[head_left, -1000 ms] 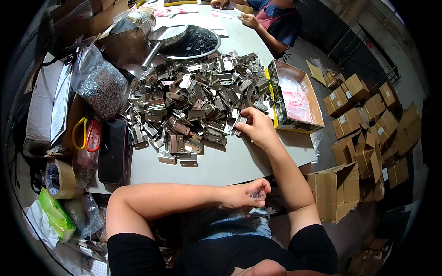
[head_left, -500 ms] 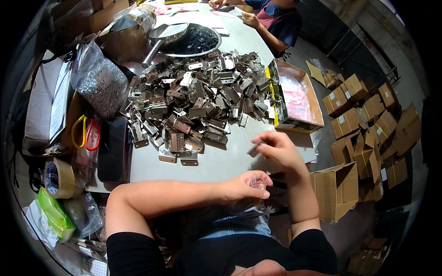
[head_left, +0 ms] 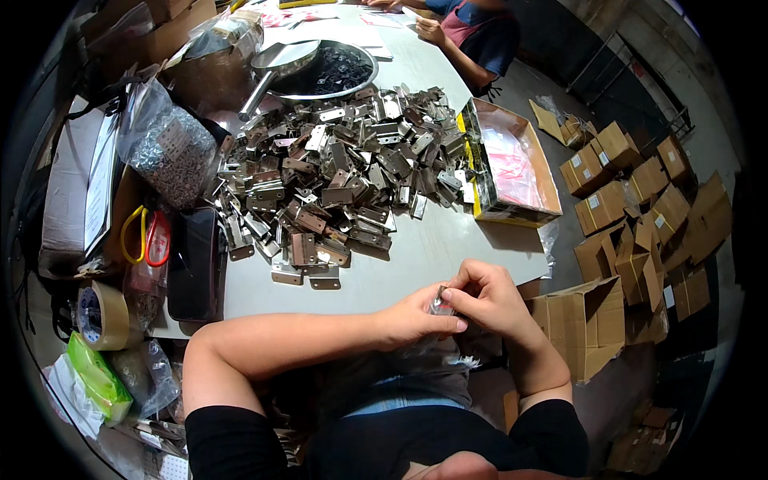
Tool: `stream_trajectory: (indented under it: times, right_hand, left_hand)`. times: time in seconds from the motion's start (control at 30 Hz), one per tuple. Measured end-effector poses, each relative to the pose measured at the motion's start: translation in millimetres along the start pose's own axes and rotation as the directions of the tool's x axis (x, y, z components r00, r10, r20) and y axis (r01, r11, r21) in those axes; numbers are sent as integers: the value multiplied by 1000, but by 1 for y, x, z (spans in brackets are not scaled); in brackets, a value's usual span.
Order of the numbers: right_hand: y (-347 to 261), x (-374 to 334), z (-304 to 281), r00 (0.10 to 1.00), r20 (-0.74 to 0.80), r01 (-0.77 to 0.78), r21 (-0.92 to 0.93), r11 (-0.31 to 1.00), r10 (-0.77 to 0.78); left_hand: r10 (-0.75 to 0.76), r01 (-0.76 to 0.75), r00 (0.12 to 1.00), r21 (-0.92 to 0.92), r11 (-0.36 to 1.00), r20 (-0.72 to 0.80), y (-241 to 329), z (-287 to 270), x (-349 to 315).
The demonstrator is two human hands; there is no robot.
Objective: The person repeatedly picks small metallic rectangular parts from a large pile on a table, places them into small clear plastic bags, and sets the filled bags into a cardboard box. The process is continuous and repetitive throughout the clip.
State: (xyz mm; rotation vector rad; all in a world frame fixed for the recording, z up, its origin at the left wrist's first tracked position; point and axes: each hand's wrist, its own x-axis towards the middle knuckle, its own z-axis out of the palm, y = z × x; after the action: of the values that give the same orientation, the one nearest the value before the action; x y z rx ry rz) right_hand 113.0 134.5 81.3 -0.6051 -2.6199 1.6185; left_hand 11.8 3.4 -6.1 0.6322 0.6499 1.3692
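A clear plastic bag (head_left: 438,306), partly hidden, sits in the left hand (head_left: 416,318); a metal bracket (head_left: 442,291) shows at its top.

So the metal bracket (head_left: 442,293) that was being picked off the edge of the pile (head_left: 344,172) a second ago has been carried across, pinched in the right hand's (head_left: 490,302) fingers. It's now been brought right up against the clear bag (head_left: 438,306) in the left hand's (head_left: 414,318) fingers, mostly hidden between both sets.

A pale grey worktable (head_left: 424,240) is filling the centre, and bright light is falling on its far end. To its right, grey floor (head_left: 524,84) is stretching toward a metal rail (head_left: 592,61).
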Motion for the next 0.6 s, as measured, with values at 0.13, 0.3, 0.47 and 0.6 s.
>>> stream_trajectory:
  times: [0.13, 0.3, 0.47, 0.6]
  right_hand:
    - [7, 6, -7, 995, 101, 25, -94, 995, -15]
    - [5, 18, -15, 928, 369, -159, 279, 947, 48]
    - [16, 31, -33, 777, 601, 70, 211, 975, -186]
    - [-3, 33, -42, 754, 568, 322, 118, 939, -330]
  left_hand:
    - [-62, 59, 998, -105, 993, -20, 2, -1, 2]
    - [-128, 126, 992, -184, 975, -1, 21, 1, 2]
    - [-90, 90, 996, -107, 990, 3, 22, -6, 4]
    - [-132, 132, 991, -117, 984, 13, 35, -4, 2]
